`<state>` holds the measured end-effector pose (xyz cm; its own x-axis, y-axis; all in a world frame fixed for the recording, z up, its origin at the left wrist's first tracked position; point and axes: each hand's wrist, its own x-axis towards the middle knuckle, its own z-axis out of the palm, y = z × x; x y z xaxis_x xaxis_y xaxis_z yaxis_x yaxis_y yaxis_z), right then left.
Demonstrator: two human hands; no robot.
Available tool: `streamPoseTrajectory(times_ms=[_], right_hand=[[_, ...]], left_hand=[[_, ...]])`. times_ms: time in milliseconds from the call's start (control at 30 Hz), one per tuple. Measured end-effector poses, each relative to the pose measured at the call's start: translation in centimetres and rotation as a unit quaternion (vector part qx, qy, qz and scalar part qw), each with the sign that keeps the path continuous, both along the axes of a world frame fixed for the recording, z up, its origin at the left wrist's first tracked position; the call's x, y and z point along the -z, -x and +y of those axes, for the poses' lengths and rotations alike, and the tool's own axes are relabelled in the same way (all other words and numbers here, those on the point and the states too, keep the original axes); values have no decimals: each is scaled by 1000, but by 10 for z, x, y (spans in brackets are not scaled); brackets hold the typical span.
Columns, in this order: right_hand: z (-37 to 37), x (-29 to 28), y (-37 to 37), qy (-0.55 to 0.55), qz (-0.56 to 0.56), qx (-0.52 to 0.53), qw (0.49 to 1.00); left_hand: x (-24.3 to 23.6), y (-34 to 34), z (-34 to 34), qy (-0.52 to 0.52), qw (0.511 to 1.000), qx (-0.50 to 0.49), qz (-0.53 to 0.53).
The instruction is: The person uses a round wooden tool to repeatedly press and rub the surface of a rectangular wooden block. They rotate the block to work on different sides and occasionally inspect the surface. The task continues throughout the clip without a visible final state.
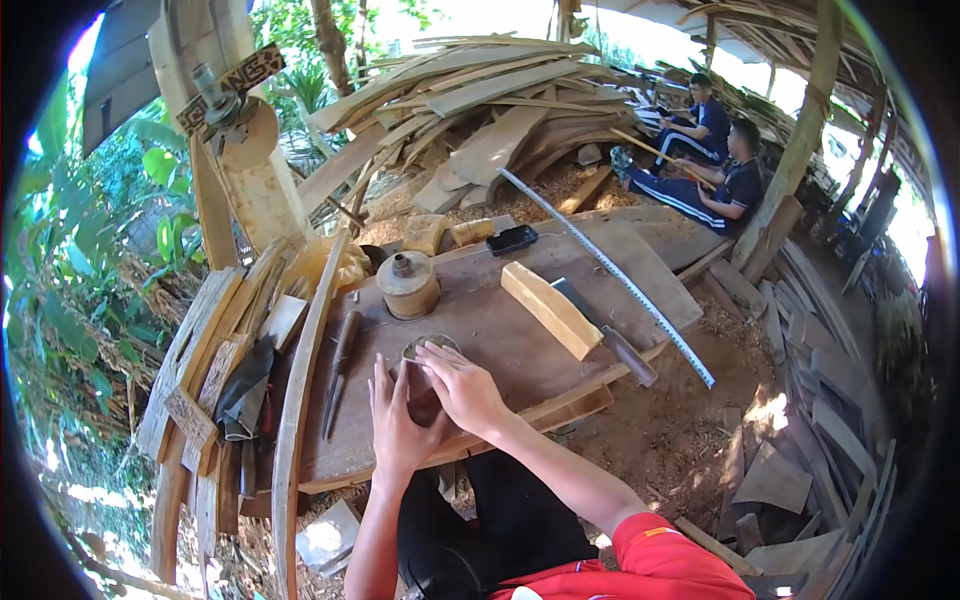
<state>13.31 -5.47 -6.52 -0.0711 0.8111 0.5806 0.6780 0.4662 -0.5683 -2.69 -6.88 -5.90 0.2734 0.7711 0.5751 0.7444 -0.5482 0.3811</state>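
Note:
My left hand (402,430) is near the front of the wooden workbench (370,420), fingers stretched upward and thumb apart. Beside it, my right hand (464,390) reaches in with fingers extended over a small round shallow piece (443,340). The right fingertips touch or cover this piece, so much of it is hidden. Just behind it stands a squat round container (408,290) with a dark narrow neck. Left of my hands lies a tapered tool with a dark handle (345,345). To the right are a squared wood block (548,310) and a wide-bladed knife (628,355).
A long metal ruler (610,268) crosses the bench's right side. Behind is a black tray (512,240). A curved plank (308,400) runs along the left, near a dark cloth (243,395). Stacked boards (510,140) rise behind; two people (715,180) sit at the far right.

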Motion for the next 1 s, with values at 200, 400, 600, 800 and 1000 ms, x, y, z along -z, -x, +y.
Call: streamPoseTrajectory(times_ms=[200, 400, 600, 800, 1000], right_hand=[[-26, 2, 9, -50, -56, -35, 997], [-27, 0, 0, -43, -101, 62, 992], [-28, -10, 5, -47, -112, -22, 992], [-23, -13, 9, -9, -88, -12, 996], [-35, -21, 6, 26, -118, -84, 989]], left_hand=[[33, 12, 18, 55, 980, -4, -193], [6, 6, 6, 135, 961, -19, -241], [6, 8, 9, 107, 968, -12, -225], [6, 7, 10, 97, 967, -12, -235], [9, 6, 12, 110, 966, -6, -236]])
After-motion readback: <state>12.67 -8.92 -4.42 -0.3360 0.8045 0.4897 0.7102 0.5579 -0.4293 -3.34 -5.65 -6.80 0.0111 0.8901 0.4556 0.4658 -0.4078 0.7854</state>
